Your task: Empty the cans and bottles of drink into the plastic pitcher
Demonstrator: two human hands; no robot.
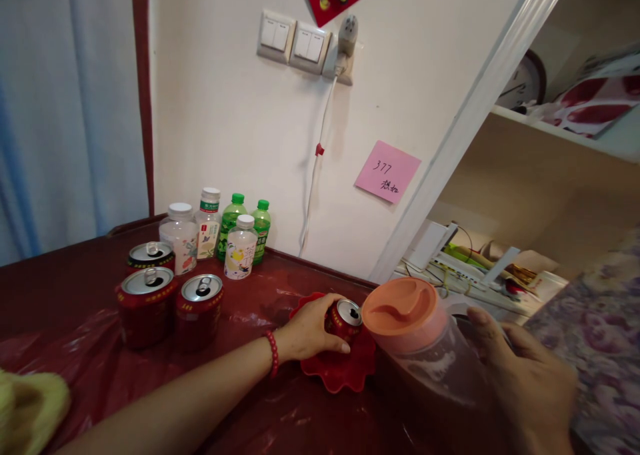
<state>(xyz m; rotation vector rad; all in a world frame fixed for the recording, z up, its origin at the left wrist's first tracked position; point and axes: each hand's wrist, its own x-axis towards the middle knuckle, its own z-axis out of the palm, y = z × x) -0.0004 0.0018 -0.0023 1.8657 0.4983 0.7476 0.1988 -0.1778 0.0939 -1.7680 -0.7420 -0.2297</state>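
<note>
My left hand [313, 329], with a red bead bracelet at the wrist, is wrapped round a red drink can [345, 320] whose top is opened. The can stands in a red scalloped dish [340, 375]. My right hand [525, 368] grips the handle of a clear pitcher [440, 368] with an orange lid. The pitcher is tilted, its lid end close to the can's top. Dark liquid seems to be inside it, and no stream shows between the two. The pitcher's lower part fades into shadow.
Several opened red cans [197, 311] stand at the left, before white-capped bottles [241, 251] and green-capped bottles [261, 231] by the wall. A yellow cloth [33, 408] lies at the near left. A cable [315, 181] hangs behind the table; shelves [550, 195] rise at the right.
</note>
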